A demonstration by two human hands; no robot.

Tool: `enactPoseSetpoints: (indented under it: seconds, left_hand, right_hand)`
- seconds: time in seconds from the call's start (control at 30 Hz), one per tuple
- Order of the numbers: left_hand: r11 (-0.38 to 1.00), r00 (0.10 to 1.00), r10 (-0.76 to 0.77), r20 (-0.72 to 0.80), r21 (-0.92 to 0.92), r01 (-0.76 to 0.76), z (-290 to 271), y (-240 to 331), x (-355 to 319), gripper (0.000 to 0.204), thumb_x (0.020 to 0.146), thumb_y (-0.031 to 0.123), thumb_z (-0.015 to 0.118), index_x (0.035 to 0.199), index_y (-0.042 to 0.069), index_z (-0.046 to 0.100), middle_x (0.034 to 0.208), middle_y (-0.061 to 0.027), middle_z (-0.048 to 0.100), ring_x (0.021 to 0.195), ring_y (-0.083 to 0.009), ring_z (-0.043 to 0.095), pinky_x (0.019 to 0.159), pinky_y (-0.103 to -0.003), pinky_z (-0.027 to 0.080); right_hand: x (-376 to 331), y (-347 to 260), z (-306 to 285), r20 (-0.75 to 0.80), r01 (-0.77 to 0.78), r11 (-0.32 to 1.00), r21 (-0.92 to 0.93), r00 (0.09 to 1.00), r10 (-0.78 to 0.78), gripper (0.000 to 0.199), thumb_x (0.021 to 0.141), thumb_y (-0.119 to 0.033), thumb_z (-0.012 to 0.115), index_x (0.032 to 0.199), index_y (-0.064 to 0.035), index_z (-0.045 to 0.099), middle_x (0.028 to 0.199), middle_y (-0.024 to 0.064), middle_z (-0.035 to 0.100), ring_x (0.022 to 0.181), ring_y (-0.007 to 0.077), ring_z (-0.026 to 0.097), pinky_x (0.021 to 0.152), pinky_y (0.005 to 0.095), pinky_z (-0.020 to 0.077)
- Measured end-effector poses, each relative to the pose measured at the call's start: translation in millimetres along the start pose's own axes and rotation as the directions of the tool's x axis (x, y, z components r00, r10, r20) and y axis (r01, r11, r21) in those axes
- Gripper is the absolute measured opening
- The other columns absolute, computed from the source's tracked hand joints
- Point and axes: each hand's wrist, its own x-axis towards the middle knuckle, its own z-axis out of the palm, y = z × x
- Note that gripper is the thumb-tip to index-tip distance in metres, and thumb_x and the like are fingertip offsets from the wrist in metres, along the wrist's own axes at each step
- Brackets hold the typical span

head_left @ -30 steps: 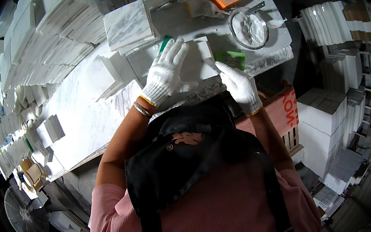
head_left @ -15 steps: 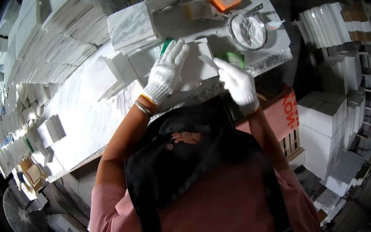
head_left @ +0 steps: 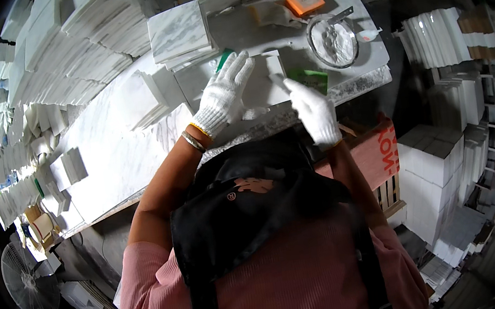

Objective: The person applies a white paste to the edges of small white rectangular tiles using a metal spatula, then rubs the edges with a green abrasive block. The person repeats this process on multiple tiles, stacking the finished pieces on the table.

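Note:
A pale square tile [head_left: 265, 73] lies on the bench in front of me. My left hand [head_left: 225, 89], in a white knit glove, rests along its left side with the fingers stretched out and the thumb near the front edge. My right hand [head_left: 313, 109], also gloved, is closed on a thin flat blade [head_left: 279, 81], which looks like a putty knife. Its tip reaches over the tile's right part. A green pad [head_left: 316, 79] sits just beyond the right hand, and another green piece [head_left: 224, 58] shows behind the left fingers.
A clear bowl of white paste [head_left: 332, 42] with a metal spatula [head_left: 340, 15] across its rim stands at the back right. Beside it are an orange box [head_left: 305, 2] and a small white bottle [head_left: 370, 35]. Marble tile stacks [head_left: 178, 30] crowd the left and back.
My right hand has shifted slightly left and turned a little, with the blade moving over the tile. The left hand stays at the tile's left side. The whole view has shifted slightly.

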Motion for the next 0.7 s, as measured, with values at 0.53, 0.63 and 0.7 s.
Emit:
enactPoseSetpoints:
  seconds: [0.53, 0.63, 0.7]
  left_hand:
    - [0.981, 0.995, 0.005, 0.101, 0.19, -0.025, -4, 8, -17, 0.093, 0.083, 0.057, 0.062, 0.152, 0.006, 0.025, 0.161, -0.0186, 0.012, 0.148, -0.0404, 0.011, 0.119, -0.053, 0.013]
    - [0.958, 0.908, -0.005, 0.418, 0.262, -0.116, -30, 41, -28, 0.091, 0.08, 0.06, 0.063, 0.151, 0.012, 0.033, 0.163, -0.0138, 0.006, 0.15, -0.0352, 0.002, 0.117, -0.059, 0.009]
    - [0.952, 0.927, 0.262, 0.267, 0.084, -0.294, -7, 22, -42, 0.049, 0.084, 0.043, 0.065, 0.123, 0.013, 0.061, 0.159, -0.0119, 0.021, 0.148, -0.0298, 0.015, 0.117, -0.053, 0.018]
  right_hand:
    - [-33, -20, -2, 0.198, -0.193, 0.935, 0.299, 0.971, 0.137, 0.035, 0.095, -0.008, 0.057, 0.129, -0.0087, 0.062, 0.095, 0.0027, 0.069, 0.074, 0.0083, 0.059, 0.062, 0.0238, 0.0483]
    - [-35, -8, -27, 0.117, -0.36, 0.838, 0.411, 0.932, 0.343, 0.036, 0.095, -0.01, 0.059, 0.13, -0.0111, 0.062, 0.086, 0.0036, 0.067, 0.067, 0.0052, 0.056, 0.06, 0.0201, 0.047]
    - [-32, 3, -38, 0.05, -0.332, 0.838, 0.433, 0.937, 0.346, 0.038, 0.095, -0.013, 0.059, 0.133, -0.0112, 0.059, 0.085, 0.0035, 0.066, 0.066, 0.0057, 0.056, 0.059, 0.0203, 0.046]
